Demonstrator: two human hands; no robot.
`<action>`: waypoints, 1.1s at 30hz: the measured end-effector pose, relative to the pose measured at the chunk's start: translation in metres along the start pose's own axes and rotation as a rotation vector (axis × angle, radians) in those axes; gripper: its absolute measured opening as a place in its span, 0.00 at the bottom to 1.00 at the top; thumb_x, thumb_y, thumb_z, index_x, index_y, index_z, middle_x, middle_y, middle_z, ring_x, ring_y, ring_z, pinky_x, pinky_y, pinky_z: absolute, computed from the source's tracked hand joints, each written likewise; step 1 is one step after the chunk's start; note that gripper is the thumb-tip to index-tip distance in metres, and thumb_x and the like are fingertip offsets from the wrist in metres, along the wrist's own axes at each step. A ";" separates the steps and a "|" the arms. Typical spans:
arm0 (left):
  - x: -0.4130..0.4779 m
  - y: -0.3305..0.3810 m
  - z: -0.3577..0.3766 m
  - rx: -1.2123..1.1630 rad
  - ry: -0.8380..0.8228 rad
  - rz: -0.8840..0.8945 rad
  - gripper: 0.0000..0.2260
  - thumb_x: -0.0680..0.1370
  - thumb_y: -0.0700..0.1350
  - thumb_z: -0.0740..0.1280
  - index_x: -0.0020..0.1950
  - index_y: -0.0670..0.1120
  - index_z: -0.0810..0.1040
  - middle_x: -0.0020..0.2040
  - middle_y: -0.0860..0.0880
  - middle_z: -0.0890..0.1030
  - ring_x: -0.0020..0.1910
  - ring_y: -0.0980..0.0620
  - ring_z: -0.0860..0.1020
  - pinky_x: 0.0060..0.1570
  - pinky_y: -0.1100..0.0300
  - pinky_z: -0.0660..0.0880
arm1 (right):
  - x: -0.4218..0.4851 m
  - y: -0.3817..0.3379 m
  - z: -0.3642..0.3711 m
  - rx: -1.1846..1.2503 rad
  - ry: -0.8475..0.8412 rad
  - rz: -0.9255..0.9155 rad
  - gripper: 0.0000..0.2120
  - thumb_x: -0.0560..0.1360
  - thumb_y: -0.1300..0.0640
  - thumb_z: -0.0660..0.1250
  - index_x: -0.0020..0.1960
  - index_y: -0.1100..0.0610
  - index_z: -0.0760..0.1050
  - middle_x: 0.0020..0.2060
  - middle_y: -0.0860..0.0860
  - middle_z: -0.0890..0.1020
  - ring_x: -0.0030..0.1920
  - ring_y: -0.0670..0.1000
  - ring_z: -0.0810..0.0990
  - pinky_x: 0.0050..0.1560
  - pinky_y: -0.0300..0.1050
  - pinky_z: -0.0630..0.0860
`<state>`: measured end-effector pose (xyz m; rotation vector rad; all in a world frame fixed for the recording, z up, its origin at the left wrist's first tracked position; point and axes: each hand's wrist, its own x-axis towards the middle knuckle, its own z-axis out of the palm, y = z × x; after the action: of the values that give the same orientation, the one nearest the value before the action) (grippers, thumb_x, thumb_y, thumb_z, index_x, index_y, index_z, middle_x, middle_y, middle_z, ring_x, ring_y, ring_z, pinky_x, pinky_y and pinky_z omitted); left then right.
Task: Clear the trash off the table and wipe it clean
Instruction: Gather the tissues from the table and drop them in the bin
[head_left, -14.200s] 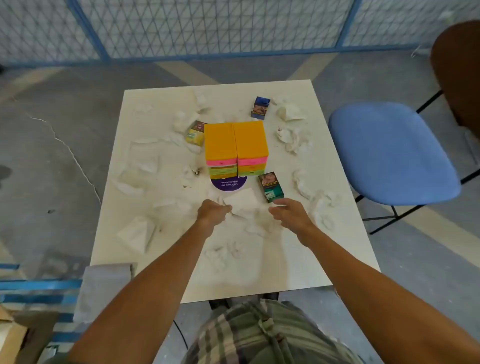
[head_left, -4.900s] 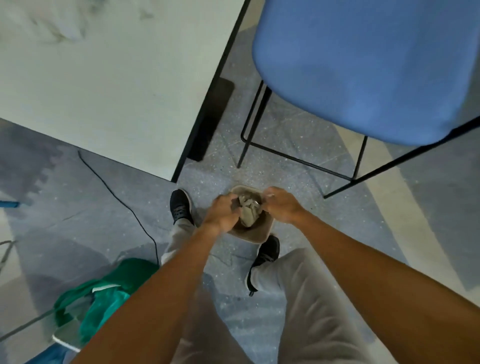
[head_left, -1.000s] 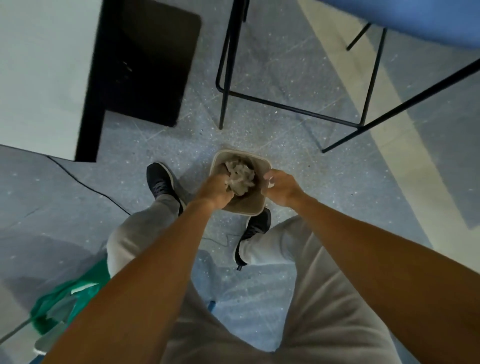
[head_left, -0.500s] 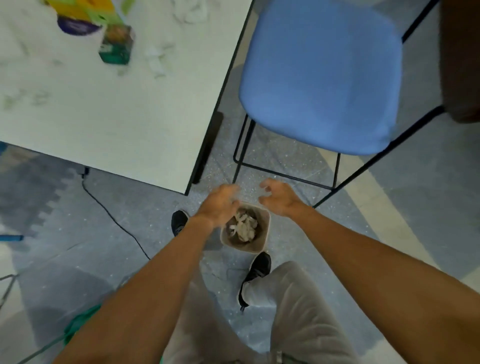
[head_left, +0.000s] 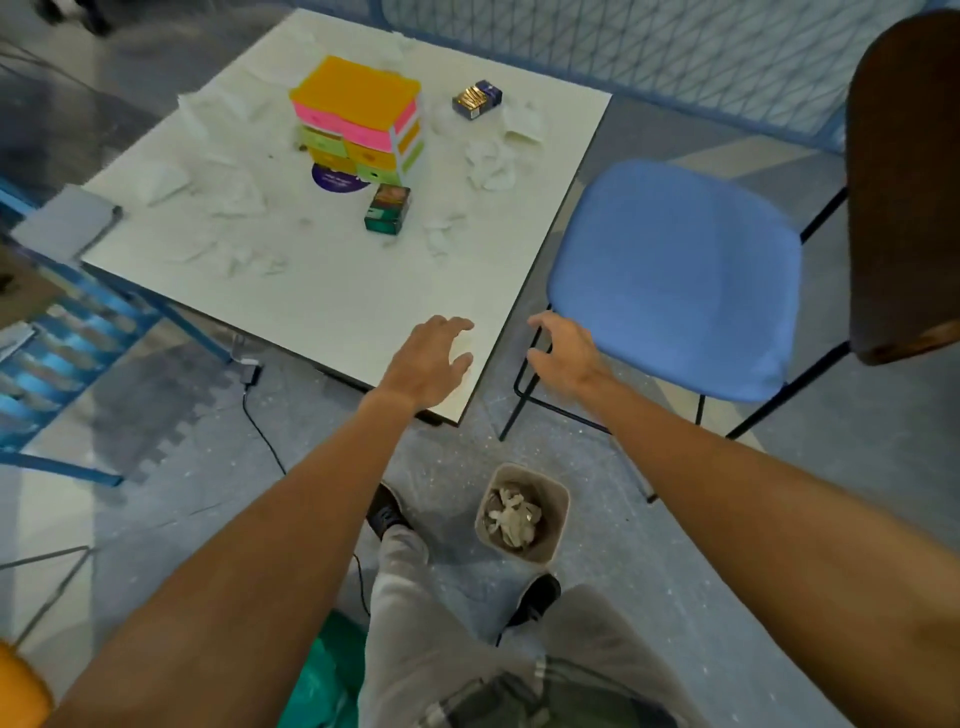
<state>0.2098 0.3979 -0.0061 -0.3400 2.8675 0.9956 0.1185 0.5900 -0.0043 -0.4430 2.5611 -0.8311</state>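
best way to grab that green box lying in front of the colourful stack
Pinch the green box across its two long side faces, coming straight down from above. It lies flat on the table with its broad printed face up and its long axis running roughly toward the person. Both sides look clear, with only tissue scraps to its right. Either open hand would probably do; the left hand is nearer.

Blue-seated chair (head_left: 675, 270) beside table; colourful box stack (head_left: 358, 122) on tabletop; black cable (head_left: 262, 436) on floor.
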 end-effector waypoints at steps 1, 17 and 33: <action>0.001 -0.007 -0.009 0.000 0.008 -0.010 0.19 0.81 0.47 0.64 0.73 0.52 0.68 0.66 0.48 0.72 0.68 0.48 0.68 0.67 0.49 0.67 | 0.004 -0.009 0.002 0.004 0.000 -0.013 0.23 0.77 0.59 0.63 0.71 0.53 0.68 0.66 0.56 0.73 0.65 0.56 0.71 0.64 0.47 0.69; 0.073 -0.214 -0.163 0.016 0.082 -0.155 0.20 0.80 0.45 0.65 0.72 0.50 0.69 0.68 0.48 0.70 0.70 0.48 0.66 0.67 0.49 0.68 | 0.136 -0.185 0.117 0.072 -0.037 -0.043 0.18 0.77 0.58 0.65 0.66 0.51 0.71 0.64 0.54 0.74 0.63 0.56 0.74 0.64 0.54 0.72; 0.136 -0.342 -0.255 -0.068 -0.154 -0.092 0.20 0.78 0.43 0.70 0.69 0.53 0.72 0.59 0.50 0.69 0.48 0.49 0.75 0.59 0.51 0.74 | 0.213 -0.299 0.215 0.062 -0.161 -0.024 0.19 0.75 0.56 0.70 0.65 0.50 0.73 0.61 0.54 0.73 0.59 0.56 0.75 0.61 0.52 0.74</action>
<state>0.1559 -0.0457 -0.0324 -0.3788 2.6609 1.0554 0.0857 0.1672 -0.0396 -0.5020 2.3808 -0.8448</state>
